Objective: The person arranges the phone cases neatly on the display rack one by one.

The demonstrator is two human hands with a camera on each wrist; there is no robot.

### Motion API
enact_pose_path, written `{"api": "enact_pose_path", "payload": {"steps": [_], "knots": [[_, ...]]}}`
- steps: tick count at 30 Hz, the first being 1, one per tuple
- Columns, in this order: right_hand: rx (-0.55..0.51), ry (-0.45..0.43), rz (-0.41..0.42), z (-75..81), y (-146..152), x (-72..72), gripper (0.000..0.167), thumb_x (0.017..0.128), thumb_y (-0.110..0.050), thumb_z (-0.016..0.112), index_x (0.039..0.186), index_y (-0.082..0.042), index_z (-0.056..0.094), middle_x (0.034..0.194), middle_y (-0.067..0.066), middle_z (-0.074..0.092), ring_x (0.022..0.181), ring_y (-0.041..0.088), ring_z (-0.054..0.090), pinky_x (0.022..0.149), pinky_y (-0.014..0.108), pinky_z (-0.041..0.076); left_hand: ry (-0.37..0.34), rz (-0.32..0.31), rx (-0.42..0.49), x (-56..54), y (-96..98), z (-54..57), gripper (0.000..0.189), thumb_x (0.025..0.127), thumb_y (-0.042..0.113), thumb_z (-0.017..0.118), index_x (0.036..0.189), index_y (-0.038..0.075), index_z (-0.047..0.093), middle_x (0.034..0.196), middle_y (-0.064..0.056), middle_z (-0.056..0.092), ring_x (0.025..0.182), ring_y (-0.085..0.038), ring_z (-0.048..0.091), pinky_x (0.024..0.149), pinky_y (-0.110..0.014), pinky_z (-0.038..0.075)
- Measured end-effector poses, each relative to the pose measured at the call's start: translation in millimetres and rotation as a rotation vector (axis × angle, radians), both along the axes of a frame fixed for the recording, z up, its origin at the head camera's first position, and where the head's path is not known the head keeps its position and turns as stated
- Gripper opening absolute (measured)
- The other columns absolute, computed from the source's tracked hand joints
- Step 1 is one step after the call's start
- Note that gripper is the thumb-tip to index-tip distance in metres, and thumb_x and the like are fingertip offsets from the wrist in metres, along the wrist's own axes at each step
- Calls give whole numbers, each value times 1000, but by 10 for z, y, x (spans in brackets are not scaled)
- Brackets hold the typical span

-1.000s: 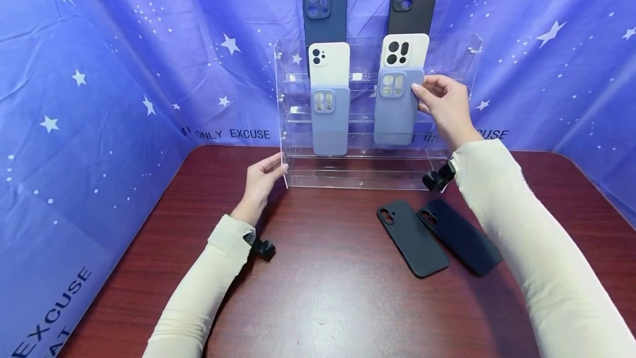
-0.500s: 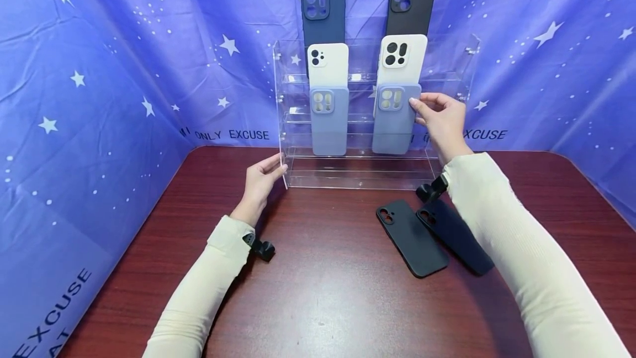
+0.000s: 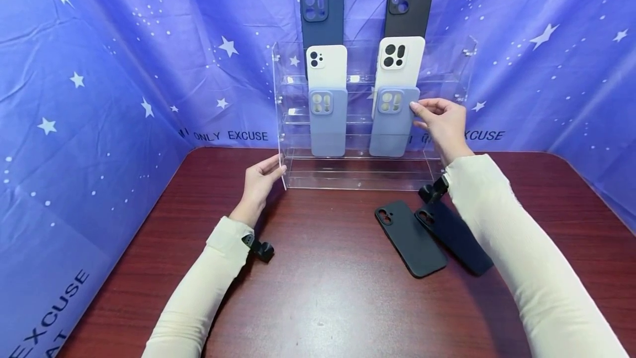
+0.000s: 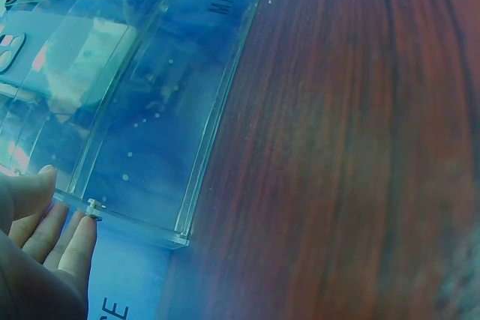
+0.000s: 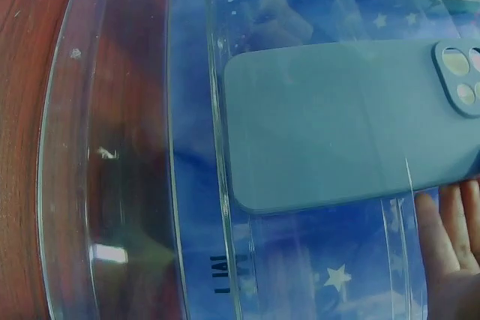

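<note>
My right hand [image 3: 443,125] pinches the upper right edge of a light blue phone case [image 3: 390,134], thumb in front. This case leans upright on a lower step of a clear acrylic display stand [image 3: 358,182], its bottom at the step's front lip. In the right wrist view, fingertips [image 5: 427,204] meet the long edge of the case. My left hand [image 3: 259,184] holds the stand's left side panel between thumb and fingers; the left wrist view shows the thumb [image 4: 34,185] against it. Another light blue case [image 3: 329,131] stands on the same step at the left.
White cases [image 3: 328,68] [image 3: 401,73] stand one step higher. Behind them rise a dark blue case [image 3: 330,29] and a black case [image 3: 417,21]. A black case [image 3: 414,245] and a dark navy case [image 3: 457,239] lie on the wooden table [image 3: 318,291]. A starry curtain [image 3: 124,70] hangs behind.
My right hand has lowered the light blue case onto its step, level with the left one, uncovering more of the white case behind. My left hand keeps its hold on the panel.
</note>
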State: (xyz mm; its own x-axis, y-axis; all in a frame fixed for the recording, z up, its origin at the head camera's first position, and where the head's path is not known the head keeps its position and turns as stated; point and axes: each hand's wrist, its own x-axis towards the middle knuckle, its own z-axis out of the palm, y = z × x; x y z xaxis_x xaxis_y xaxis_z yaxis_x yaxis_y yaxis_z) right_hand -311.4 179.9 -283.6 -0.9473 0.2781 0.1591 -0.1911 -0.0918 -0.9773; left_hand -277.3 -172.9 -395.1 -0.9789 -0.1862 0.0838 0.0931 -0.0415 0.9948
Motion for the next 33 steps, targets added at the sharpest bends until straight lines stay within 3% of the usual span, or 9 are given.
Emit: {"api": "enact_pose_path", "payload": {"steps": [10, 20, 26, 29, 33], "knots": [[64, 6, -19, -45, -3, 17, 10, 75, -14, 80, 74, -11, 70, 67, -3, 64, 67, 7, 62, 64, 21, 56, -25, -5, -2, 10, -5, -15, 39, 83, -7, 65, 122, -6, 59, 122, -22, 59, 90, 1, 61, 82, -16, 51], [81, 49, 39, -44, 134, 103, 11, 77, -13, 78, 81, -10, 69, 71, -5, 67, 71, 7, 65, 65, 19, 56, 0, -1, -7, 14, -22, -17, 38, 83, -8, 65, 120, -7, 59, 120, -23, 60, 106, -23, 61, 78, -16, 53], [113, 59, 88, -38, 296, 202, 15, 78, -12, 77, 89, -6, 69, 77, -6, 68, 74, 5, 64, 65, 15, 55, 5, -1, 4, 13, -17, -16, 38, 82, -8, 65, 120, -8, 59, 120, -23, 59, 98, -14, 63, 79, -18, 53], [254, 67, 92, -65, 390, 280, 22, 80, -17, 76, 97, -6, 69, 79, -10, 68, 74, 3, 63, 68, 13, 53, 2, 3, -9, 14, -7, -12, 38, 82, -7, 66, 120, -8, 59, 121, -23, 59, 91, -5, 63, 80, -16, 52], [563, 79, 131, -179, 551, 427, 30, 84, -24, 73, 108, -7, 67, 87, -18, 68, 77, 0, 61, 67, 12, 47, 1, 3, -17, 9, 4, -10, 39, 82, -7, 65, 121, -8, 59, 122, -23, 58, 84, 3, 62, 81, -14, 51]]}}
